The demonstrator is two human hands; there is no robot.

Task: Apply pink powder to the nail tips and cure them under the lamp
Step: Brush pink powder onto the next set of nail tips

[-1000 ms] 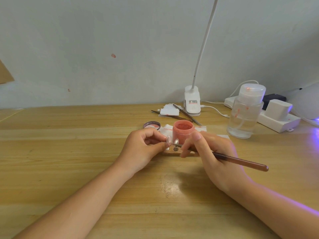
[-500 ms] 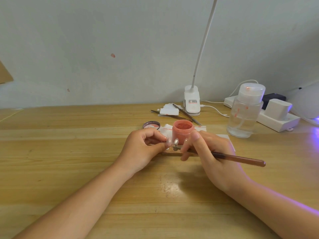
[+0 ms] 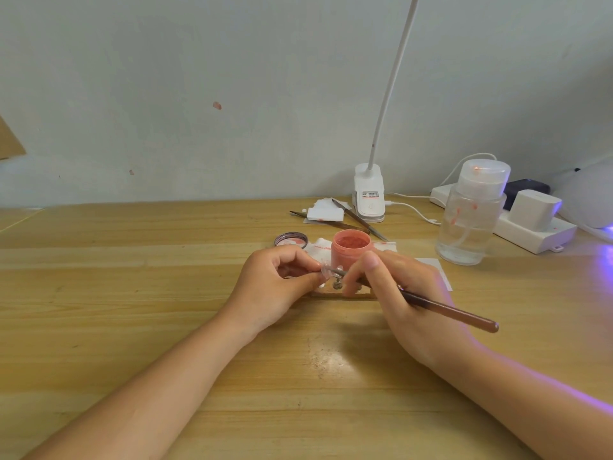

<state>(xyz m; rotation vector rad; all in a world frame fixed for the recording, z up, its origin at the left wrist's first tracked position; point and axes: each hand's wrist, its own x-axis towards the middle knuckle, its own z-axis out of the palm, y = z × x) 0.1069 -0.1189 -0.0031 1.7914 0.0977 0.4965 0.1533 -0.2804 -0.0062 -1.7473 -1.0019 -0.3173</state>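
Bench (image 3: 132, 293): wood, carries everything. Lamp (image 3: 593, 197) at far right edge, violet glow on the bench beside it; well apart from the work, on the right hand's side. Clear bottle (image 3: 471, 220) between lamp and centre. Open pink powder jar (image 3: 350, 249) stands just behind the hands.

Left hand (image 3: 275, 287): fingers curled, pinching a clear nail tip (image 3: 325, 273) on its stand; tip sits just in front of the jar, near other tips on a small holder (image 3: 336, 287).

Right hand (image 3: 398, 293): grips the brush (image 3: 447, 310) pen-style. Brush long axis runs from lower right up to the left, working end touching or just at the tip. Tip lies directly left of the right hand; jar is nearer the right hand for a reload.

Versus half a second back: brush end sits slightly lower and its tail points more downward; left hand's pinch unchanged. Judged step: powdering this tip, curing not yet begun.
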